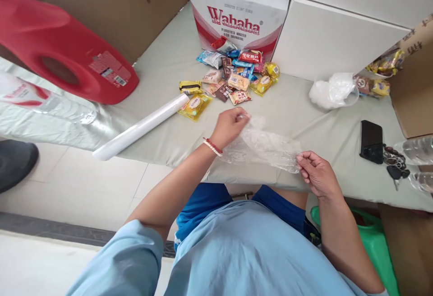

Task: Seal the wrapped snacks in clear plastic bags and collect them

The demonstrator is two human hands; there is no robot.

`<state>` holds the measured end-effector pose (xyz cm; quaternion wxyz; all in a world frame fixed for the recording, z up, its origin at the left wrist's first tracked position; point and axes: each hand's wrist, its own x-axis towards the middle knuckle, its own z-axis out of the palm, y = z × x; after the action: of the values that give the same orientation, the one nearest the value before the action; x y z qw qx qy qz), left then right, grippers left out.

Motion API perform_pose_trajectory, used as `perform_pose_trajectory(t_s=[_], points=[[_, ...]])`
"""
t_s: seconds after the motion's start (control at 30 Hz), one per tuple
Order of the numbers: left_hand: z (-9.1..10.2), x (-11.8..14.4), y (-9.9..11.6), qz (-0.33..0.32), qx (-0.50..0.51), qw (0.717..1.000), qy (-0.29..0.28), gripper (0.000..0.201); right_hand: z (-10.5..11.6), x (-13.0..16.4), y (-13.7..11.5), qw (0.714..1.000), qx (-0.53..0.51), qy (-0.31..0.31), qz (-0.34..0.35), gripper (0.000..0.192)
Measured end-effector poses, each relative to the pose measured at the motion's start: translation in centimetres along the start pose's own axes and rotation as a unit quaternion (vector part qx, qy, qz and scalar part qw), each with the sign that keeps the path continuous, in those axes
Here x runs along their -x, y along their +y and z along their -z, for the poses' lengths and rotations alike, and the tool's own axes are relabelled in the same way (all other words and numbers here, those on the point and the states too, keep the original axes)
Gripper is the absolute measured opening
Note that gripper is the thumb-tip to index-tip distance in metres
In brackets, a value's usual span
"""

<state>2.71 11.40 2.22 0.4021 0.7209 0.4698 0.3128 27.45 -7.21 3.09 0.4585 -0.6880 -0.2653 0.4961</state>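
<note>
A clear plastic bag [265, 148] is stretched above the table's near edge between both hands. My left hand [230, 127], with a red and white bracelet on the wrist, pinches the bag's upper left end. My right hand [316, 172] pinches its lower right end. Beyond the hands lies a pile of small wrapped snacks [233, 77], in yellow, brown, blue and red wrappers. A white roll of plastic bags [140, 127] lies diagonally to the left of the pile.
A grey cloth covers the table [162, 75]. A Wahaha water carton [238, 14] and white boxes stand at the back. A red jug [61, 45] and a water bottle [47, 102] lie at left. A crumpled bag [333, 90], phone [371, 141], keys [394, 163] and more snacks [379, 86] are at right.
</note>
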Motion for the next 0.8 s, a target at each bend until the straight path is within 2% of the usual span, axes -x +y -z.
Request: perform_pose_trajectory(t_s=[0.07, 0.13, 0.2, 0.23, 0.3, 0.33, 0.4, 0.43, 0.5, 0.57, 0.63, 0.7, 0.8], points=[[0.3, 0.1, -1.7, 0.063, 0.027, 0.994, 0.090, 0.023, 0.5, -0.1, 0.7, 1.000, 0.012, 0.000, -0.018, 0.055], [0.5, 0.5, -3.0, 0.121, 0.037, 0.982, 0.137, 0.023, 0.9, -0.2, 1.3, 0.999, 0.041, 0.000, -0.012, 0.056], [0.6, 1.0, -3.3, 0.127, 0.016, 0.974, 0.186, 0.024, 1.0, -0.3, 1.4, 0.993, 0.103, 0.042, 0.043, 0.053], [0.6, 1.5, -3.1, 0.105, -0.010, 0.969, 0.224, 0.029, 1.1, -0.4, 1.2, 0.982, 0.144, 0.081, 0.091, 0.050], [0.5, 2.7, -2.2, 0.030, -0.084, 0.947, 0.308, 0.045, 1.0, -0.6, 0.3, 0.941, 0.223, 0.148, 0.208, 0.044], [0.4, 3.6, -1.6, -0.010, -0.123, 0.932, 0.342, 0.048, 0.8, -0.7, -0.1, 0.917, 0.257, 0.156, 0.261, 0.041], [0.1, 5.8, -0.6, -0.080, -0.188, 0.909, 0.363, 0.043, 0.0, -1.4, -0.9, 0.883, 0.313, 0.111, 0.331, 0.039], [-0.1, 7.0, -0.3, -0.109, -0.216, 0.909, 0.340, 0.035, -0.6, -1.8, -1.0, 0.872, 0.340, 0.073, 0.345, 0.038], [-0.7, 9.3, -0.3, -0.162, -0.264, 0.922, 0.231, 0.018, -2.0, -3.0, -0.9, 0.854, 0.394, 0.003, 0.340, 0.036], [-1.2, 11.1, -0.9, -0.167, -0.313, 0.928, 0.115, 0.022, -3.2, -4.4, -0.6, 0.842, 0.433, -0.052, 0.318, 0.026], [-1.4, 12.3, -1.7, -0.136, -0.357, 0.923, 0.036, 0.034, -3.9, -5.8, -0.7, 0.839, 0.440, -0.095, 0.308, 0.018], [-1.4, 12.9, -2.1, -0.108, -0.385, 0.917, -0.007, 0.045, -3.8, -7.2, -1.7, 0.852, 0.408, -0.120, 0.305, 0.017], [-1.1, 13.2, -2.2, -0.094, -0.394, 0.913, -0.040, 0.051, -3.0, -9.8, -4.3, 0.895, 0.335, -0.138, 0.261, 0.022]])
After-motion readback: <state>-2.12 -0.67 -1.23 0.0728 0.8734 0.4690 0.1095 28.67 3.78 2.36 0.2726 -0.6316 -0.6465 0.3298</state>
